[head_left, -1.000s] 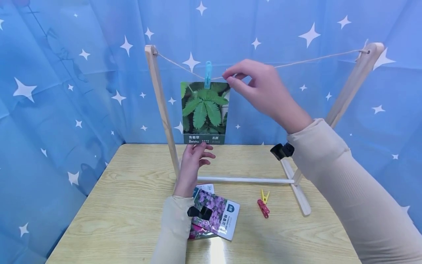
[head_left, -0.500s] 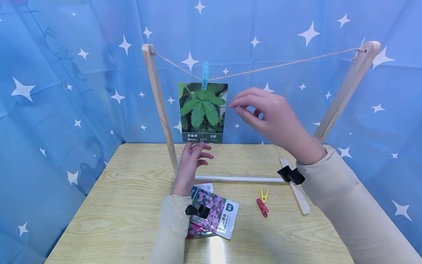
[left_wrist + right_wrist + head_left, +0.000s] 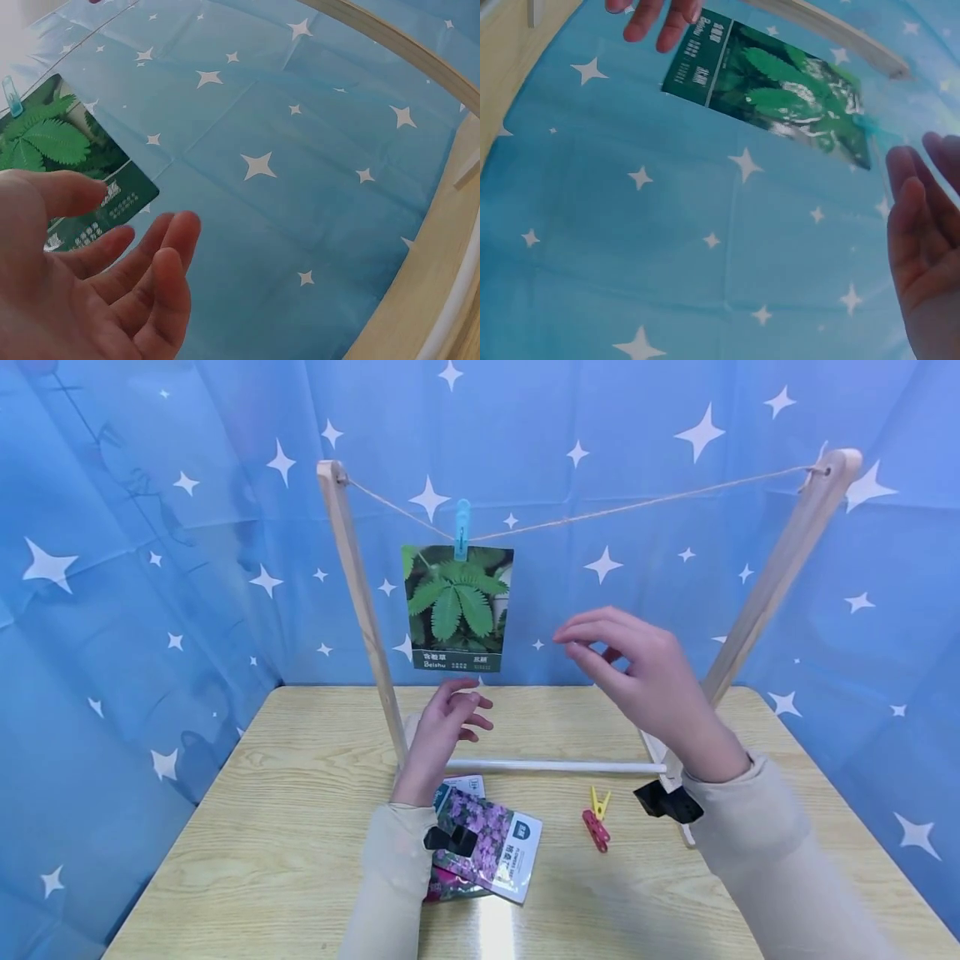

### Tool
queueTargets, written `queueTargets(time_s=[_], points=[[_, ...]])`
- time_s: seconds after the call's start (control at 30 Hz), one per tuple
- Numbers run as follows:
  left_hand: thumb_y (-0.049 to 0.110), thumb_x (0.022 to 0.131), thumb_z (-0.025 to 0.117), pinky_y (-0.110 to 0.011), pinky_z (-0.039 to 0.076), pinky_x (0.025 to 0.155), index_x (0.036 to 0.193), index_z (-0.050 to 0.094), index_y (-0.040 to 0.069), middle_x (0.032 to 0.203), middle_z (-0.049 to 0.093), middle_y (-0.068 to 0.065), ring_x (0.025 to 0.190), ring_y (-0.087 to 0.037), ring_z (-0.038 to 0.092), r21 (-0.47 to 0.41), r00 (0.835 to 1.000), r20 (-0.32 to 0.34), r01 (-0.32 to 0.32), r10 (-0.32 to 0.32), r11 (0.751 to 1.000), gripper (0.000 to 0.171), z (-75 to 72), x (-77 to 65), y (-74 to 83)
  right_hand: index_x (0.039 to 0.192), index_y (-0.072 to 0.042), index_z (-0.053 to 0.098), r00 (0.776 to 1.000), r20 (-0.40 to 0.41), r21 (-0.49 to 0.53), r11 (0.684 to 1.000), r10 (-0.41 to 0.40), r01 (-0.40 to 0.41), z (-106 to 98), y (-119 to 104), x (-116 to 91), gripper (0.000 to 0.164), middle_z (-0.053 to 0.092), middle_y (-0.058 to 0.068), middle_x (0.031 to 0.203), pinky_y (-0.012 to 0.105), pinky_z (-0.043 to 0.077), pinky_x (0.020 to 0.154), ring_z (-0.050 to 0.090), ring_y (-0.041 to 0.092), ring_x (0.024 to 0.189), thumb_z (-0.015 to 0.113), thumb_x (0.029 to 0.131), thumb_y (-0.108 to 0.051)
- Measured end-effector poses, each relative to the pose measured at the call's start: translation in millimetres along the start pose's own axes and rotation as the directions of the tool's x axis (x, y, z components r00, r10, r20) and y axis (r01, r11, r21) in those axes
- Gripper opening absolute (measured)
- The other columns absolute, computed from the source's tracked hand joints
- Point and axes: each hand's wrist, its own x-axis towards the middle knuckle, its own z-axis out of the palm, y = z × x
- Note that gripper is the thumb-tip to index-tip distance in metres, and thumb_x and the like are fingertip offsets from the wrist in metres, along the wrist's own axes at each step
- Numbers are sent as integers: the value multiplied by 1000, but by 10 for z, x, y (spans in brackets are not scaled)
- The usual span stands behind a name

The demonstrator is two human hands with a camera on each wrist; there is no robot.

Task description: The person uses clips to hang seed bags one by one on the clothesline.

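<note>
A green seed packet [image 3: 457,610] with a leaf picture hangs from the string [image 3: 573,518], held at its top edge by a light blue clothespin [image 3: 462,531]. Just below the packet's lower edge is my left hand [image 3: 442,727], fingers loosely bent and holding nothing. The left wrist view shows that hand [image 3: 112,277] with its palm up, in front of the packet [image 3: 67,157]. Right of the packet, apart from it, my right hand [image 3: 645,685] hovers with relaxed fingers and nothing between them. In the right wrist view the packet [image 3: 772,90] hangs beyond that hand [image 3: 930,240].
A wooden frame with a left post [image 3: 363,602], a right post [image 3: 780,577] and a white bottom bar [image 3: 555,767] stands on the wood-grain table [image 3: 247,827]. Several seed packets [image 3: 491,843] lie stacked near the left wrist. A yellow clothespin [image 3: 600,802] and a red clothespin [image 3: 597,832] lie together.
My right hand has let go of the string beside the packet and moved down and to the right. The left hand has come slightly away from the packet's bottom edge.
</note>
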Motion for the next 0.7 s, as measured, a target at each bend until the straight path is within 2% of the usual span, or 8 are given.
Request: queueTargets(time_s=[0.1, 0.17, 0.27, 0.33, 0.4, 0.47, 0.57, 0.7], points=[[34, 91, 50, -39, 50, 68, 120, 48, 20, 102, 61, -6, 83, -22, 62, 105, 997, 79, -7, -1, 994, 33, 26, -12, 25, 99, -8, 66, 999, 5, 25, 999, 42, -42, -15, -94, -63, 20, 61, 0, 102, 18, 45, 64, 54, 4, 82, 61, 82, 1], [32, 92, 48, -37, 50, 69, 121, 49, 18, 103, 61, -6, 85, -20, 62, 199, 988, 153, -24, -7, 980, 33, 53, -28, 41, 98, -6, 65, 997, 12, 40, 996, 80, -80, -17, -136, -108, 19, 61, 1, 102, 19, 45, 65, 54, 5, 84, 61, 81, 2], [33, 93, 47, -33, 50, 70, 120, 51, 19, 102, 62, -2, 87, -16, 61, 353, 968, 251, -71, -21, 933, 32, 113, -67, 62, 100, -9, 65, 992, 15, 55, 990, 129, -130, 10, -118, -196, 19, 61, -1, 103, 20, 45, 66, 54, 5, 86, 61, 83, -2], [35, 92, 47, -31, 49, 71, 119, 52, 22, 101, 62, 3, 88, -13, 59, 455, 956, 291, -105, -36, 884, 31, 167, -99, 73, 101, -13, 65, 988, 17, 71, 986, 151, -152, 48, -62, -273, 20, 60, -5, 105, 21, 45, 67, 54, 5, 87, 60, 84, -4], [39, 91, 47, -29, 47, 73, 117, 53, 26, 100, 61, 8, 89, -9, 58, 558, 952, 302, -137, -47, 819, 30, 226, -124, 77, 103, -17, 65, 987, 23, 90, 982, 162, -163, 106, 32, -371, 22, 59, -9, 106, 21, 45, 68, 54, 5, 88, 60, 85, -6], [41, 91, 47, -29, 46, 74, 116, 54, 27, 100, 60, 12, 90, -6, 56, 647, 954, 296, -158, -54, 746, 30, 282, -142, 72, 104, -21, 64, 986, 32, 113, 979, 164, -167, 173, 120, -475, 24, 59, -10, 107, 21, 45, 69, 54, 6, 89, 60, 85, -7], [43, 90, 46, -28, 45, 77, 116, 54, 27, 100, 59, 13, 93, -5, 54, 740, 960, 271, -161, -69, 653, 31, 342, -149, 35, 106, -24, 63, 985, 45, 136, 975, 169, -174, 265, 217, -618, 26, 59, -12, 106, 21, 45, 70, 55, 6, 90, 60, 86, -9], [41, 91, 47, -28, 46, 76, 115, 55, 24, 98, 60, 10, 89, -6, 56, 806, 955, 274, -164, -113, 569, 31, 371, -151, -15, 106, -26, 63, 982, 56, 154, 970, 182, -188, 338, 257, -748, 25, 59, -12, 106, 22, 46, 70, 55, 6, 90, 60, 86, -11]])
